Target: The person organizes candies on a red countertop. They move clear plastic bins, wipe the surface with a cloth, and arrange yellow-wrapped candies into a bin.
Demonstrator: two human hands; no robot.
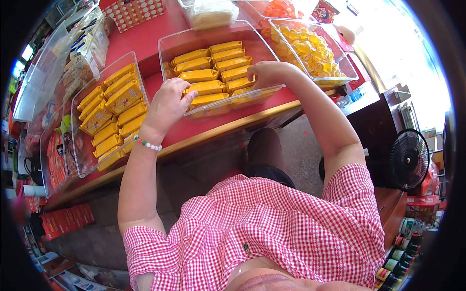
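A clear plastic bin (214, 107) in front of me holds two columns of yellow snack packets (199, 75). My left hand (168, 103), with a beaded bracelet at the wrist, is at the bin's left near corner, its thumb and fingertips at the ends of the front packets; whether it presses on them is unclear. My right hand (271, 72) reaches over the right near side, fingers bent down beside the right column. Its fingertips are partly hidden, so a hold cannot be told. To the left, a second clear bin (75, 145) holds more yellow packets (125, 96).
A clear bin of yellow jelly cups (316, 54) stands at the right, with orange ones (282, 10) behind. White bagged goods (87, 54) lie back left. The red tabletop has a wooden front edge (218, 131). A black fan (408, 160) stands at far right.
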